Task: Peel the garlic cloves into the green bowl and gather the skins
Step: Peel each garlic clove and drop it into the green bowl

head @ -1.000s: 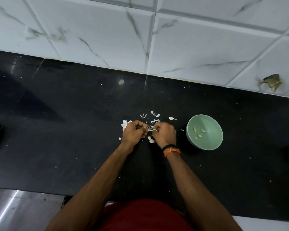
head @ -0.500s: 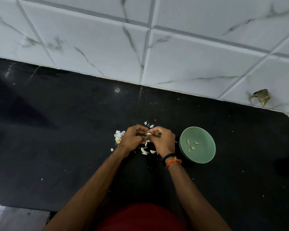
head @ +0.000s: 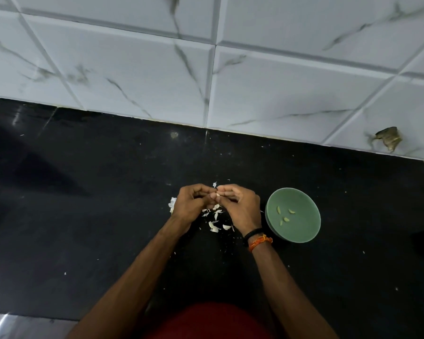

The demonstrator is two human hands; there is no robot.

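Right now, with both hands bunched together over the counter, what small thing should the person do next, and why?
Probably finish stripping the clove pinched between the left hand and right hand, then drop it into the green bowl to the right. Skins already lie beneath, and four peeled cloves sit in the bowl.

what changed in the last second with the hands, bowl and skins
Little changed. Both hands remain together over the skins, working a clove between the fingertips, not released. The bowl still sits to their right with four peeled cloves. The skins still lie scattered, not gathered; the apparent shifts come from head movement.
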